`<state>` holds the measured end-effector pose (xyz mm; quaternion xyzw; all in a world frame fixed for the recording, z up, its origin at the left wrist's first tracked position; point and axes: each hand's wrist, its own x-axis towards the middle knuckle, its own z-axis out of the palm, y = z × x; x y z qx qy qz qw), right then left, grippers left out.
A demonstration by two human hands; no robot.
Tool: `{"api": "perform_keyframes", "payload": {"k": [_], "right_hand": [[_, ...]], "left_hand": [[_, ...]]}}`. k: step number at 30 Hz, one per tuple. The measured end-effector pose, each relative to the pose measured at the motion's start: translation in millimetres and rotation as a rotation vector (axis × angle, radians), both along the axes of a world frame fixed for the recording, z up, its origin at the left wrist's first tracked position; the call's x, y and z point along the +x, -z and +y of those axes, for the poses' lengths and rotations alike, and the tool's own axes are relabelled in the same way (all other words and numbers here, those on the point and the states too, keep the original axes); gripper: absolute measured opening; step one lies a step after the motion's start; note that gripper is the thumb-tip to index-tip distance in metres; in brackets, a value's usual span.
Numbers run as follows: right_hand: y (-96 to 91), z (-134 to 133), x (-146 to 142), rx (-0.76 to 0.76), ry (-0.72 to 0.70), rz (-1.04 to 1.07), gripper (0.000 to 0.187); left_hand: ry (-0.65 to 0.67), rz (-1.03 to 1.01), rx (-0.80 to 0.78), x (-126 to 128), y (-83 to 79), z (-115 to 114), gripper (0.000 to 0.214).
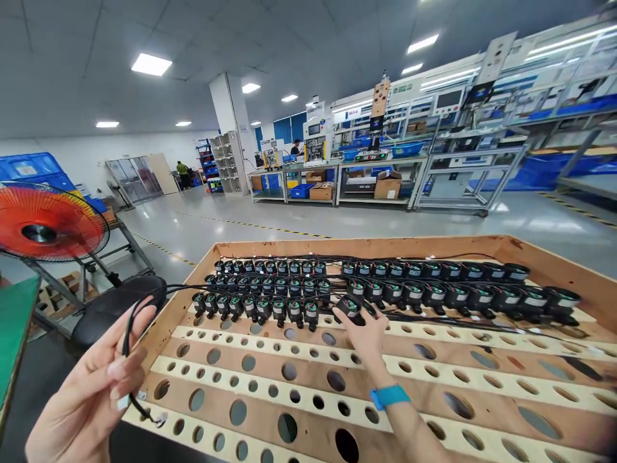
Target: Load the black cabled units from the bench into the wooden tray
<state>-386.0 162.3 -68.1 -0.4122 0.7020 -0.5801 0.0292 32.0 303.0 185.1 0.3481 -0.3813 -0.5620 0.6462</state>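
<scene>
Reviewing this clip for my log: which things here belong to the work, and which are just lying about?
Work: left hand holding a black cable; right hand on a black wired unit; matching units in rows; perforated wooden rack.
Around: red standing fan; black padded seat; green bench.

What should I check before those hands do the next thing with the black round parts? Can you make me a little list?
1. Left hand holds the black cable: ok, it is pinched in the fingers.
2. Right hand is on the black cylindrical part: ok, the fingers touch it. Whether they grip it: cannot tell.
3. That part lines up with its row: not ok, it sits tilted and out of line.
4. Other parts stand in rows on the wooden board: ok.
5. Wires behind the parts are untangled: cannot tell, they cross and bunch together.
</scene>
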Motion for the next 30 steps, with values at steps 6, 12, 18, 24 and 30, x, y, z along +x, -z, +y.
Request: {"api": "perform_keyframes", "payload": {"k": [6, 12, 18, 24, 30], "right_hand": [[25.9, -36, 15, 0.035, 0.05, 0.145, 0.112], [47.2, -33, 19, 0.044, 0.044, 0.355, 0.095], [50.6, -27, 10, 0.021, 0.004, 0.571, 0.08], [33.5, -26, -10, 0.202, -0.119, 0.58, 0.071], [26.2, -33, -10, 0.329, -0.163, 0.511, 0.071]], "left_hand": [[0.122, -0.029, 0.1, 26, 18.5, -33, 0.075], [0.079, -0.018, 0.241, 33, 30.3, -46, 0.075], [0.098, -0.036, 0.259, 31, 32.4, -54, 0.075], [0.142, -0.039, 0.24, 40, 40.7, -53, 0.073], [0.13, 0.004, 0.244, 28, 37.0, -48, 0.07]]}}
